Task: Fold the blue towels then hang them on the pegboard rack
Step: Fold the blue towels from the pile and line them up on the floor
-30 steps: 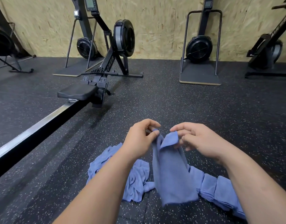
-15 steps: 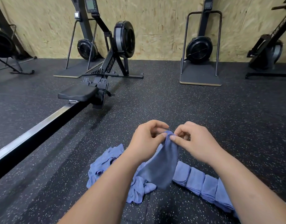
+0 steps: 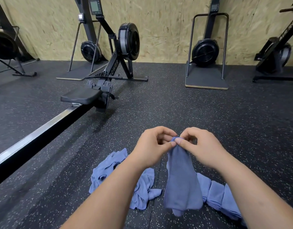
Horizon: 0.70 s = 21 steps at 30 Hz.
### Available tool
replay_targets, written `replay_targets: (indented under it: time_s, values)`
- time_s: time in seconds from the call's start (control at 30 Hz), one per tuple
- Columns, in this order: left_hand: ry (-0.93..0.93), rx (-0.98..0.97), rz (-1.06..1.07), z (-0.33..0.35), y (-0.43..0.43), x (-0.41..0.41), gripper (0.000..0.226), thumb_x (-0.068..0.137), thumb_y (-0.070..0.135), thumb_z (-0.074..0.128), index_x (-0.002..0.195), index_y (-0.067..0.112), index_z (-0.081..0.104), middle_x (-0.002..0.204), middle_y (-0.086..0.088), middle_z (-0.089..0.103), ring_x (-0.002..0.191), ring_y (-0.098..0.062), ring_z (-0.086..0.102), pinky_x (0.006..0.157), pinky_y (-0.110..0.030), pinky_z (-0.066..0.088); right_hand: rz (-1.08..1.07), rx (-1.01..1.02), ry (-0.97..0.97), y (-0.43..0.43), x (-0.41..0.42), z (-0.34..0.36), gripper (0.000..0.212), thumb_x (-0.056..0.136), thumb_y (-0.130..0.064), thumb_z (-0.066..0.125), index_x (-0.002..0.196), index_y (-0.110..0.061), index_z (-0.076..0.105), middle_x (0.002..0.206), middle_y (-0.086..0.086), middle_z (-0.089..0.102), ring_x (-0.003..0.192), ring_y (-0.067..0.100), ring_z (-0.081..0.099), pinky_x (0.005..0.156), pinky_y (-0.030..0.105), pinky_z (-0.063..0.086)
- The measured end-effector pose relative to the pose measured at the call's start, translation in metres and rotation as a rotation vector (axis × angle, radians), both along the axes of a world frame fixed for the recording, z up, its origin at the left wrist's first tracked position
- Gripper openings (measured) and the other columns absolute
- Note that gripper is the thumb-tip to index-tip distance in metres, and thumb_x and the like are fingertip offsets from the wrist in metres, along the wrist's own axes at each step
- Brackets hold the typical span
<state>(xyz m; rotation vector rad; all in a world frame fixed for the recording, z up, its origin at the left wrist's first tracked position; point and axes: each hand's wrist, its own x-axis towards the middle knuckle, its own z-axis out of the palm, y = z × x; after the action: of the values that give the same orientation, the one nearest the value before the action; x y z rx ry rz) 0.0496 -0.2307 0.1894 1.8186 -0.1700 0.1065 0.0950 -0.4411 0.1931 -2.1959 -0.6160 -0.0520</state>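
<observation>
Both forearms reach forward, the left hand (image 3: 151, 146) and right hand (image 3: 202, 146) knuckle to knuckle, each pinching the top edge of a towel (image 3: 182, 182) hanging over the floor (image 3: 208, 116) between a heap (image 3: 142, 184) and a folded row (image 3: 220, 195).

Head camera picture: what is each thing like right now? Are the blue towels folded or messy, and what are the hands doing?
Long blue cloth towel, folded narrow, hanging from both hands.
Left hand, pinching the towel's top edge.
Right hand, pinching the same edge.
Loose heap of blue towels, crumpled on the speckled black floor.
Row of blue towels, folded, lying on the floor.
</observation>
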Motion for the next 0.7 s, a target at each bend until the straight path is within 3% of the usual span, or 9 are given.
replay_targets:
  time_s: [0.13, 0.27, 0.37, 0.5, 0.63, 0.7]
  values:
    - [-0.029, 0.027, 0.041, -0.001, 0.002, 0.0, 0.023, 0.097, 0.004, 0.073, 0.113, 0.02, 0.074, 0.098, 0.001, 0.082, 0.097, -0.036, 0.074, 0.094, -0.051, 0.059, 0.086, -0.076, 0.074, -0.008, 0.005, -0.003, 0.01, 0.096, -0.039, 0.074, 0.089, -0.032, 0.071, 0.091, -0.014, 0.072, 0.09, 0.007, 0.065, 0.085, 0.033, 0.051]
    - [-0.01, 0.003, 0.045, -0.001, 0.001, 0.001, 0.021, 0.094, 0.009, 0.079, 0.112, 0.02, 0.076, 0.095, 0.0, 0.082, 0.079, -0.018, 0.07, 0.077, -0.035, 0.059, 0.054, -0.054, 0.037, -0.006, 0.001, -0.004, 0.011, 0.095, -0.038, 0.074, 0.087, -0.033, 0.071, 0.092, -0.016, 0.07, 0.091, 0.003, 0.065, 0.077, 0.016, 0.043]
    - [-0.022, 0.018, 0.085, -0.003, 0.003, 0.003, 0.018, 0.089, 0.014, 0.084, 0.103, 0.024, 0.078, 0.091, 0.002, 0.082, 0.078, -0.022, 0.073, 0.08, -0.038, 0.061, 0.049, -0.056, 0.007, 0.0, -0.003, -0.003, 0.011, 0.094, -0.038, 0.076, 0.085, -0.035, 0.071, 0.09, -0.017, 0.068, 0.086, -0.002, 0.063, 0.071, 0.009, 0.037]
    - [-0.102, 0.164, 0.163, -0.005, 0.008, 0.006, 0.016, 0.092, 0.019, 0.082, 0.103, 0.031, 0.08, 0.083, 0.011, 0.079, 0.072, -0.007, 0.066, 0.076, -0.031, 0.056, 0.026, -0.131, -0.016, -0.006, 0.002, -0.005, 0.013, 0.094, -0.045, 0.076, 0.087, -0.038, 0.068, 0.097, -0.017, 0.064, 0.081, -0.006, 0.055, 0.069, 0.014, 0.033]
    - [-0.186, 0.231, 0.302, -0.003, 0.021, 0.006, 0.018, 0.093, 0.02, 0.081, 0.103, 0.034, 0.081, 0.08, 0.016, 0.076, 0.071, -0.007, 0.068, 0.072, -0.028, 0.054, 0.027, -0.32, -0.014, -0.025, 0.013, -0.013, 0.014, 0.094, -0.05, 0.072, 0.089, -0.041, 0.062, 0.106, -0.019, 0.059, 0.105, 0.006, 0.051, 0.088, 0.031, 0.04]
    - [-0.209, 0.206, 0.342, -0.001, 0.03, 0.006, 0.018, 0.094, 0.018, 0.08, 0.103, 0.034, 0.081, 0.081, 0.016, 0.077, 0.073, -0.005, 0.07, 0.074, -0.027, 0.055, 0.038, -0.402, 0.011, -0.032, 0.016, -0.017, 0.015, 0.095, -0.049, 0.071, 0.089, -0.04, 0.06, 0.107, -0.02, 0.056, 0.107, 0.009, 0.047, 0.092, 0.035, 0.041]
